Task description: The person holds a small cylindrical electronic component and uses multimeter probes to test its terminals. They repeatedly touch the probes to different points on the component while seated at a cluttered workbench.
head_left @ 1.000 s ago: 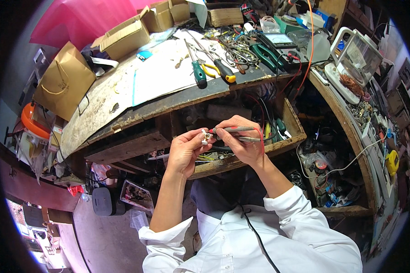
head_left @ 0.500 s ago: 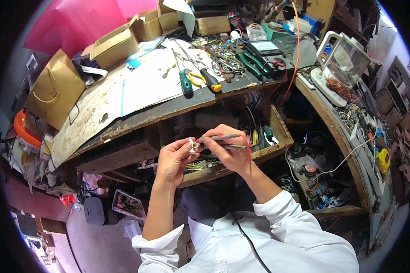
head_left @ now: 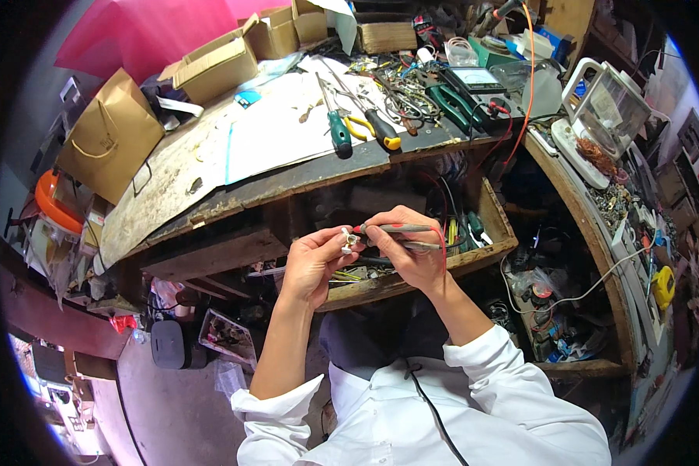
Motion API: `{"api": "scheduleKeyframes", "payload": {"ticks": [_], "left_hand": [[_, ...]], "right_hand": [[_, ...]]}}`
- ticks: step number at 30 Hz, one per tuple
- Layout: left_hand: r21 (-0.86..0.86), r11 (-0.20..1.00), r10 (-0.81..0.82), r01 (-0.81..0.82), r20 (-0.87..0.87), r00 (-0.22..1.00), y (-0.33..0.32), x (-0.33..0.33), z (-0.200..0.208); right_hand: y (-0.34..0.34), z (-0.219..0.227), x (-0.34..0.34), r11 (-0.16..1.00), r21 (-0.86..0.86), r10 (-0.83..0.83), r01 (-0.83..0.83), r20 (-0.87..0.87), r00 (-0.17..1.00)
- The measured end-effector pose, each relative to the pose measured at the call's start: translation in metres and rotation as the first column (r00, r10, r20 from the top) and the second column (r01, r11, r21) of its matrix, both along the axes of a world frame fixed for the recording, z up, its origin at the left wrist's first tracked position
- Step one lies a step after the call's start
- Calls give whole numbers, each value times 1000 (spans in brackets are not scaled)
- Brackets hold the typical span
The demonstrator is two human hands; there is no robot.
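My left hand (head_left: 312, 264) pinches a small white part (head_left: 348, 242) between its fingertips, just below the workbench edge. My right hand (head_left: 408, 256) grips two thin test probes (head_left: 400, 230), a dark one and a red one, whose tips touch the white part. A red lead runs from the probes down past my right wrist. Both hands hover over an open wooden drawer (head_left: 485, 247) full of small tools.
On the workbench (head_left: 171, 186) lie a green-handled screwdriver (head_left: 338, 128), yellow-handled pliers (head_left: 365, 128), green pliers (head_left: 446, 101), a multimeter (head_left: 481, 81), cardboard boxes (head_left: 217, 66) and a brown paper bag (head_left: 109, 147). A white appliance (head_left: 606, 116) stands at the right. Clutter fills the shelves below.
The view has shifted a little, so the bench and hands sit slightly lower and left in the picture. My hands keep the same hold on the part and the probes.
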State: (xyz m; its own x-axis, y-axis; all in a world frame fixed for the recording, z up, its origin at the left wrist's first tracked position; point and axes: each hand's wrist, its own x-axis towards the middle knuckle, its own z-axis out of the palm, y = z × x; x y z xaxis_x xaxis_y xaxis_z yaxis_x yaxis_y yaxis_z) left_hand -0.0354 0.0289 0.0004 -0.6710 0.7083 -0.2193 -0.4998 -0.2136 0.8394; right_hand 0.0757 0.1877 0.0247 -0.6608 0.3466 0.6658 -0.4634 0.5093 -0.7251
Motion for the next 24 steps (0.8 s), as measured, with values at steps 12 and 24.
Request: {"api": "scheduleKeyframes", "payload": {"ticks": [12, 24], "left_hand": [[-12, 1000, 1, -1, 0, 1000, 1, 2, 4], [-12, 1000, 9, -9, -9, 1000, 1, 4, 7]], "right_hand": [[0, 1, 1, 1000, 4, -14, 14, 39, 999], [-1, 5, 1, 1000, 5, -11, 11, 33, 999]]}}
